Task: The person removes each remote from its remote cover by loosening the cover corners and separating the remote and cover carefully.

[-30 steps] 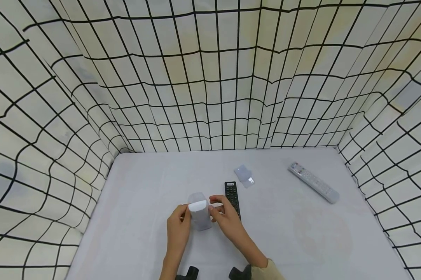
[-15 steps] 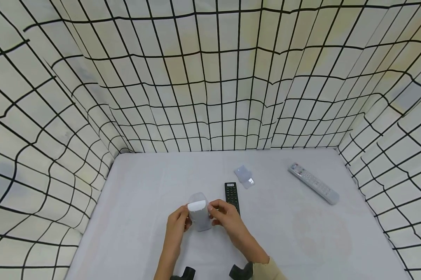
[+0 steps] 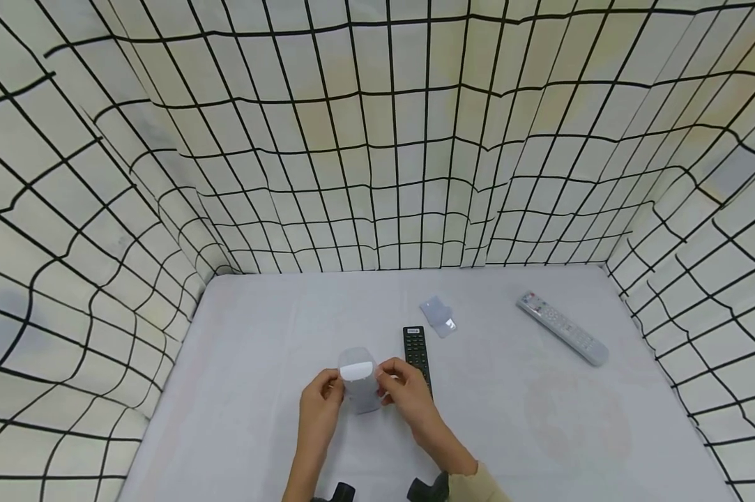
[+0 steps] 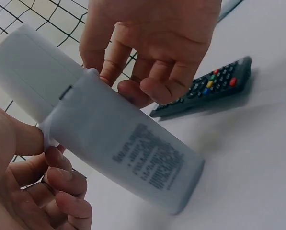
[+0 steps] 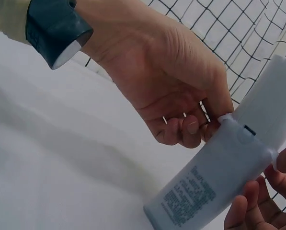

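Observation:
Between my hands is a white remote control [image 4: 32,72], back side showing, with printed text on its lower half. A thin translucent plastic sleeve [image 4: 109,129] covers that lower half; the other end sticks out bare. My left hand [image 3: 317,411] pinches the sleeve's open edge on one side between thumb and fingers. On the opposite side, my right hand [image 3: 415,401] pinches the same edge, its other fingers curled below. In the head view the remote stands tilted over the table, its bare end glaring white.
A black remote control [image 3: 416,348] lies just beyond my right hand. Behind it is a small clear plastic packet [image 3: 438,315]. Farther right lies a grey-white remote control [image 3: 562,328]. The white table [image 3: 239,348] is walled by cloth with black netting [image 3: 377,160].
My right fingers, spread a little off the sleeve's edge a second ago, have closed in to pinch it. The remote has shifted only slightly.

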### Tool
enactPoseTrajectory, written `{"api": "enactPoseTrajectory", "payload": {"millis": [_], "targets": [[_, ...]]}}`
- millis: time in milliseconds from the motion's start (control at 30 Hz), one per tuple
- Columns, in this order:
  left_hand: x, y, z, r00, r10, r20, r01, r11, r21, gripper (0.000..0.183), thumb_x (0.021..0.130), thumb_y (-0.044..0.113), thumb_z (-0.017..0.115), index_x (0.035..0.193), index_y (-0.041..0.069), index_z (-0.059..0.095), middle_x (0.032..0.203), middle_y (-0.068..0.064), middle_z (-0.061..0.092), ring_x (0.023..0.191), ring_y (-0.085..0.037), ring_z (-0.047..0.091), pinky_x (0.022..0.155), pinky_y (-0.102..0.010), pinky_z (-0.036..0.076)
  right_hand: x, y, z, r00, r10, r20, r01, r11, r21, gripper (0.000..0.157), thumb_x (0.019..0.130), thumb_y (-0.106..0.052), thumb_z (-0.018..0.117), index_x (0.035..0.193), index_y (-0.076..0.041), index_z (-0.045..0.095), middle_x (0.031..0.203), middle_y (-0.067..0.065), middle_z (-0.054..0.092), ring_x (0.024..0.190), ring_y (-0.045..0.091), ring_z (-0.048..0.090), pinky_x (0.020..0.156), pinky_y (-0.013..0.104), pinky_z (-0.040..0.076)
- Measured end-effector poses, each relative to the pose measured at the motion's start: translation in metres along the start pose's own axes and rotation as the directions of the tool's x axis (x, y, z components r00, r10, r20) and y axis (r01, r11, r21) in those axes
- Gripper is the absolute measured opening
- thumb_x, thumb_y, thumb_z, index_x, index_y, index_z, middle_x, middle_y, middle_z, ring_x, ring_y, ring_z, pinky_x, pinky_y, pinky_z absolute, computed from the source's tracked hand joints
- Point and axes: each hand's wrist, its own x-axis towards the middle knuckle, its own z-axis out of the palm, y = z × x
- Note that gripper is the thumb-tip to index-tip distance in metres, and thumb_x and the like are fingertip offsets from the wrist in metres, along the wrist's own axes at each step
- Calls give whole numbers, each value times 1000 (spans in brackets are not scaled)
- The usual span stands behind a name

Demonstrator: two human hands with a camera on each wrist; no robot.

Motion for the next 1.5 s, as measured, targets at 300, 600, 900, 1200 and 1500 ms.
{"api": "enactPoseTrajectory", "payload": {"millis": [300, 600, 900, 1200, 1500], "targets": [[2, -9, 8, 999, 22, -38, -20, 998, 54, 14, 101, 9, 64, 109, 3, 74, 89, -8, 67, 66, -10, 49, 55, -21, 41, 4, 7, 4, 996, -74, -54, 65, 986, -155, 13, 101, -16, 66, 104, -4, 69, 103, 10, 71, 74, 11, 64, 64, 27, 56], [4, -19, 13, 994, 73, -75, -61, 986, 156, 12, 99, 6, 65, 106, 1, 73, 86, -9, 69, 63, -10, 51, 52, -20, 42, 6, 16, 8, 989, -105, -108, 63, 940, -336, 7, 100, -15, 67, 101, -9, 70, 89, 5, 72, 72, 9, 60, 59, 22, 48], [3, -29, 16, 994, 72, -78, -56, 980, 194, 12, 98, 5, 66, 107, 0, 73, 86, -9, 70, 64, -11, 52, 53, -20, 42, 4, 23, 11, 973, -194, -128, 125, 900, -417, 4, 96, -9, 67, 96, -7, 70, 83, 5, 68, 67, 6, 55, 56, 20, 45], [3, -44, 21, 991, 97, -95, -72, 969, 237, 8, 96, 2, 67, 101, 3, 74, 83, -7, 70, 64, -10, 53, 54, -20, 43, 4, 37, 13, 959, -251, -134, 141, 828, -543, 3, 95, -9, 69, 97, -6, 69, 85, -1, 63, 71, 5, 50, 62, 20, 43], [0, -50, 24, 989, 128, -81, -94, 938, 333, 7, 96, 5, 68, 101, 6, 73, 81, -3, 69, 64, -9, 53, 56, -21, 42, 3, 45, 14, 923, -363, -123, 199, 728, -656, 6, 91, -4, 73, 90, -8, 68, 79, -1, 56, 69, 3, 45, 60, 20, 39]]}}
